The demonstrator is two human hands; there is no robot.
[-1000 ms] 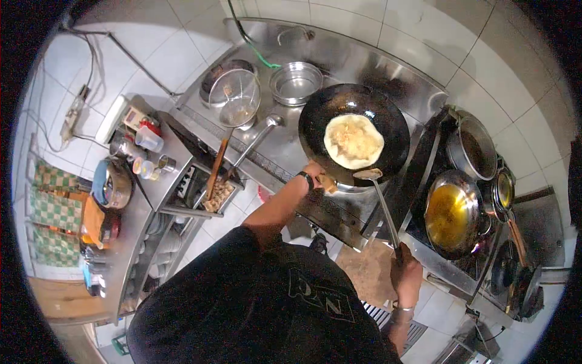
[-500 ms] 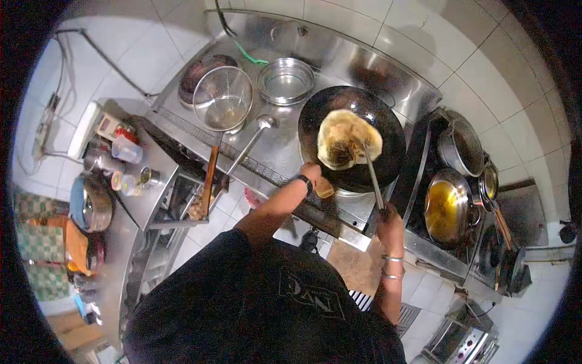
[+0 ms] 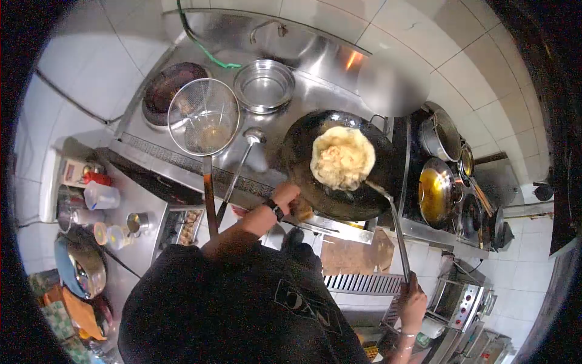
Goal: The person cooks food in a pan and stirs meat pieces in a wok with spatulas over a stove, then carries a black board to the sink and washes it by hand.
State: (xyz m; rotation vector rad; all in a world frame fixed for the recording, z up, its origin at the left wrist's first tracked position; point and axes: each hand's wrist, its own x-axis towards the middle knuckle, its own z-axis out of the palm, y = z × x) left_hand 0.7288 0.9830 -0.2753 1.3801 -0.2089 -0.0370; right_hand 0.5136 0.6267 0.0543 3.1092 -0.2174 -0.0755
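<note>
A large black wok (image 3: pixel 382 176) holds a round, pale yellow egg-like piece of food (image 3: pixel 342 158). My left hand (image 3: pixel 285 197), with a dark band at its wrist, is closed on a tan cloth (image 3: pixel 303 211) at the wok's near-left edge. Lower right, my right hand (image 3: pixel 413 303) is wrapped round the handle of a long metal ladle (image 3: pixel 397 230). The ladle's head reaches into the wok and touches the lower right edge of the food.
Left of the wok are a wire strainer (image 3: pixel 204 118), a second ladle (image 3: pixel 254 136) and a metal bowl (image 3: pixel 264 86). A pan of yellow oil (image 3: pixel 435 191) and a deep pot (image 3: pixel 441 136) stand right. Containers (image 3: pixel 102 196) sit on the left counter.
The ladle has moved from on top of the food to its lower right edge, and my right hand is lower. The wok looks tilted, and flame-coloured light shows on the steel back panel.
</note>
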